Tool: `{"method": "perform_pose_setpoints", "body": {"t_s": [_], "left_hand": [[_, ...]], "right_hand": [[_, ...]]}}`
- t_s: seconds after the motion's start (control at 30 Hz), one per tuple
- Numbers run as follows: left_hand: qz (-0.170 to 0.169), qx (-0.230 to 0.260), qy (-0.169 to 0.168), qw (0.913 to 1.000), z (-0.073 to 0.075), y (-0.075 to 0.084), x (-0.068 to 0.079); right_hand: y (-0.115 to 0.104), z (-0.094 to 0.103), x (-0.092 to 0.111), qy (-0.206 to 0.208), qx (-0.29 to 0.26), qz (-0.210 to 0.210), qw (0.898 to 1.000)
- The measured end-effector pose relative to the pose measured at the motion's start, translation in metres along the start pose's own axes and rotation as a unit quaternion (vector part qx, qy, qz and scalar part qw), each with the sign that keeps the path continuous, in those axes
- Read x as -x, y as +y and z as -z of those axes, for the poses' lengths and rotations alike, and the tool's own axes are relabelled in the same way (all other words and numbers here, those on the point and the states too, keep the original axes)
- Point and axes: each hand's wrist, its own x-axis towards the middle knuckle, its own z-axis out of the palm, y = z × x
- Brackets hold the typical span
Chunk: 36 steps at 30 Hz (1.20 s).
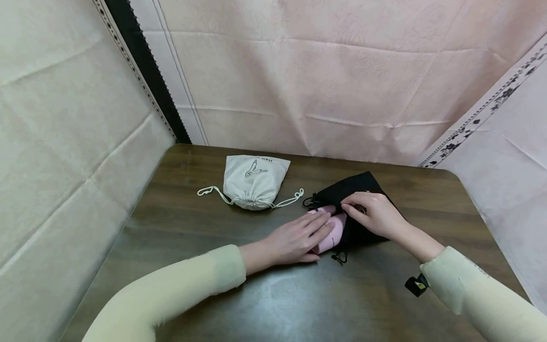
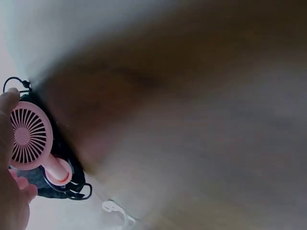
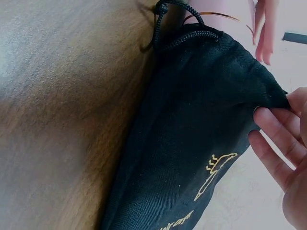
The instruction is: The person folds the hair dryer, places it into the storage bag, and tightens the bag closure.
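Observation:
A pink hair dryer (image 1: 335, 233) lies partly inside a black drawstring bag (image 1: 356, 232). Its round slotted grille (image 2: 29, 136) faces out of the bag's mouth in the left wrist view, with a slimmer pink part beside it. My left hand (image 1: 295, 240) holds the dryer's outer end, fingers across the top and thumb on the near side. With thumb and fingers, my right hand (image 1: 376, 213) pinches the rim of the black bag. Pale line drawing and lettering mark the bag's side in the right wrist view. The dryer's far part is hidden within the cloth.
A white drawstring bag (image 1: 255, 180) printed with a hair dryer lies further back on the wooden table (image 1: 192, 228), its cords spread to both sides. Pale cloth (image 1: 342, 80) hangs behind the table. A small black device (image 1: 416, 285) sits at my right wrist.

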Motion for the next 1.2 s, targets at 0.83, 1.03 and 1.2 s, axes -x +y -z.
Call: {"method": "perform_pose_setpoints", "body": {"t_s": [0.83, 1.03, 1.2], "left_hand": [[0.023, -0.059, 0.090, 0.9939, -0.007, 0.007, -0.006], [-0.028, -0.106, 0.141, 0.9839, -0.004, 0.004, -0.015], [-0.062, -0.119, 0.156, 0.9785, -0.002, 0.008, -0.020]], "right_hand": [[0.000, 0.003, 0.003, 0.011, -0.011, -0.010, 1.000], [0.001, 0.007, 0.001, 0.032, -0.024, -0.010, 0.999], [0.000, 0.007, -0.001, 0.042, -0.033, 0.003, 0.999]]}}
